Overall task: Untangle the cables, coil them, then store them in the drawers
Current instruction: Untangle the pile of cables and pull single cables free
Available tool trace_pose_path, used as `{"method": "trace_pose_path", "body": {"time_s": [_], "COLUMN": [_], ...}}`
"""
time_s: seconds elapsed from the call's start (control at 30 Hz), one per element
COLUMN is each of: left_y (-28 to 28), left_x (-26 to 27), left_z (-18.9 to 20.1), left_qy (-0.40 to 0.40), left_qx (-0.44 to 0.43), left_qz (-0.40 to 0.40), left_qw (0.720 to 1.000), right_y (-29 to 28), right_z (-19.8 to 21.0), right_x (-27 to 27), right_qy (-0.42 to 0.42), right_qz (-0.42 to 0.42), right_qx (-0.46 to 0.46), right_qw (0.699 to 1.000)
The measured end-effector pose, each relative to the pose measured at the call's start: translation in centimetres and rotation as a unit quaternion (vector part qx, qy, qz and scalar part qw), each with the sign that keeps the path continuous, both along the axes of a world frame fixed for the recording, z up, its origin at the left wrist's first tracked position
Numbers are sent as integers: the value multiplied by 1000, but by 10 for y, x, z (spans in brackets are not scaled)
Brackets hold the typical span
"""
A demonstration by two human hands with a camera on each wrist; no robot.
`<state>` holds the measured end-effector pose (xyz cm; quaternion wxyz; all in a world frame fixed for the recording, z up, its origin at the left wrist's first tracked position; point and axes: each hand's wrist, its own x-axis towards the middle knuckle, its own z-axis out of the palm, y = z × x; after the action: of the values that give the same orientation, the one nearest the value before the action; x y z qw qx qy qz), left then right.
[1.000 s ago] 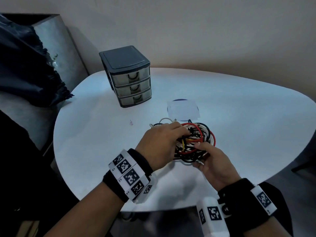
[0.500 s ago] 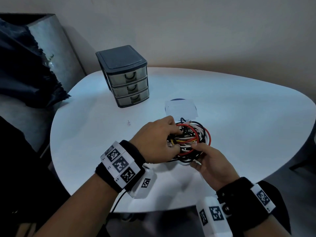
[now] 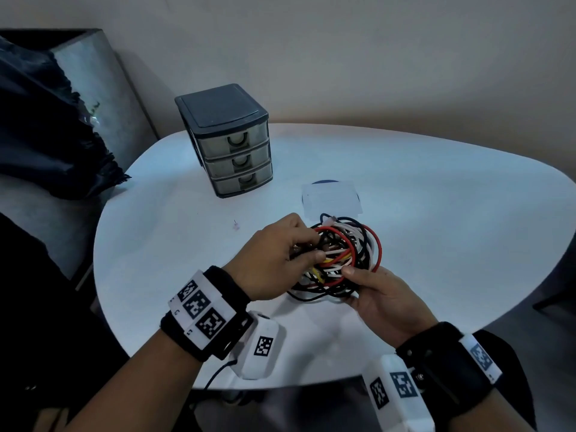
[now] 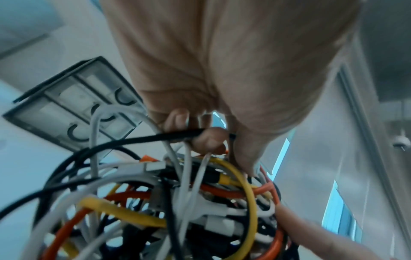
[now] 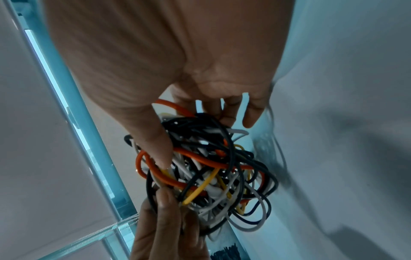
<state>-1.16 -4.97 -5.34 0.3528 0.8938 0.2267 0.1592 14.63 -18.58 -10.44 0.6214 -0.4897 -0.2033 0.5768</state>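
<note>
Early in the job: cables [image 3: 344,257] bunched in one tangle of black, white, red and yellow strands, held just above the worktop [image 3: 436,213], near its front edge. Drawers [image 3: 232,157] well apart at the back left, all three closed.

Left hand [image 3: 274,263] on the left side of the bundle, fingers [image 4: 209,139] curled and pinching a black strand in the left wrist view, with white strands running under the same grip. Right hand [image 3: 383,294] cupping the bundle from below and the right, thumb pressed into the strands, other fingers [image 5: 251,112] curled round the far side.

For doing this well:
- Find a free end first. White plug [image 4: 153,166] showing near the top of the mass, probably a good starting point.
- Keep the right-hand grip loose enough for strands to slide; squeezing likely tightens the knots.
- Draw the pinched black strand out slowly, following its path back through the loops rather than yanking.
- On resistance, stop, loosen the crossing loop, feed the end through.
- Lay each freed cable apart on the worktop before coiling.

Risk, by judgement: pulling black and white together and dragging the whole knot along.
</note>
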Motion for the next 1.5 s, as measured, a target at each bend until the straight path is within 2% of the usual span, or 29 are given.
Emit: {"method": "trace_pose_path", "body": {"time_s": [0.2,0.27,0.5,0.67,0.73,0.8,0.87,0.9,1.0,1.1,1.2,1.27,1.3,1.37,1.43,1.5], "left_y": [-3,-6,-14,-15,-16,-19,-20,-21,-22,-21,-19,-19,-19,-18,-16,-14], "left_x": [-2,-2,-7,-8,-9,-8,-7,-6,0,4,3,0,-2,-7,-12,-16], "left_z": [-4,-6,-2,-2,-5,-4,-2,0,6,13,15,13,11,6,-1,-6], "left_qy": [-81,-90,-118,-121,-114,-107,-93,-81,-24,52,91,87,80,57,32,29], "left_qx": [-117,-121,-238,-220,-198,-171,-160,-150,-100,-73,-92,-108,-111,-85,-32,1], "left_qz": [77,96,77,97,106,113,114,116,121,91,53,46,50,70,96,100], "left_qw": [987,984,961,963,968,973,976,979,987,992,990,989,989,992,994,995], "right_y": [3,5,0,-1,3,6,10,13,22,31,40,43,43,43,40,40], "right_z": [9,12,11,21,25,26,32,37,51,65,72,75,75,75,77,75], "right_x": [-1,-2,0,3,8,19,30,34,40,42,48,48,47,43,39,38], "right_qy": [-64,-91,-125,-146,-216,-349,-452,-476,-485,-500,-568,-579,-584,-610,-622,-611], "right_qz": [-4,-6,-5,-48,-104,-140,-117,-90,-22,32,160,263,295,302,261,182], "right_qx": [21,24,10,-22,-39,-28,-6,0,16,17,-16,-42,-46,-35,-32,-29], "right_qw": [998,996,992,988,970,926,884,875,874,865,807,770,755,732,738,770]}}
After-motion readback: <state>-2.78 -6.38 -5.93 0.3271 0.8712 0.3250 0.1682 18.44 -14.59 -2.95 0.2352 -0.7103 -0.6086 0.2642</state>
